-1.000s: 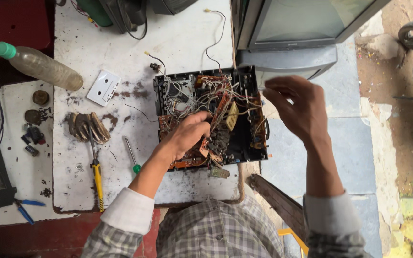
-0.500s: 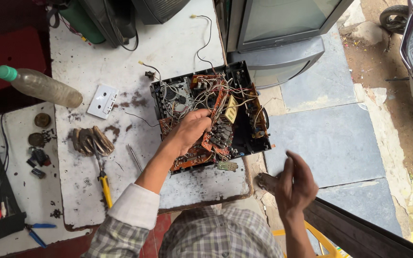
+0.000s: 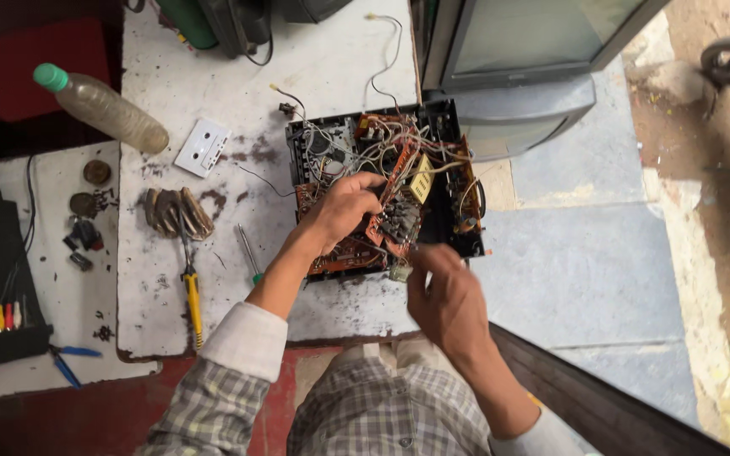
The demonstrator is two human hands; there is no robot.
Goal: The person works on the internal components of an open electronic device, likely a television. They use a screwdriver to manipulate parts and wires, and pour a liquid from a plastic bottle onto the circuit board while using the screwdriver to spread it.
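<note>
While the left hand (image 3: 344,211) lies curled on top of the opened electronics chassis (image 3: 386,190), its fingers bent down onto the orange circuit board (image 3: 356,245) among the tangle of wires, the right hand (image 3: 445,300) hovers just off the chassis's near edge, fingers drawn close together at a small grey part (image 3: 399,272) on that edge. Whether the right fingertips actually pinch that part or only touch it cannot be told, since motion blur softens them; the left hand's grip is narrow, pressing or pinching on the board rather than lifting anything clear. From the right hand the chassis lies straight ahead and slightly to the left, its long axis running crosswise to the forearm, so the left hand is already upon it and the right is just at its border. Well off to the left of both hands rest a yellow-handled tool (image 3: 190,291), a thin screwdriver (image 3: 248,253), a white cassette (image 3: 202,146) and a plastic bottle (image 3: 103,108) on the stained white tabletop (image 3: 331,76).
</note>
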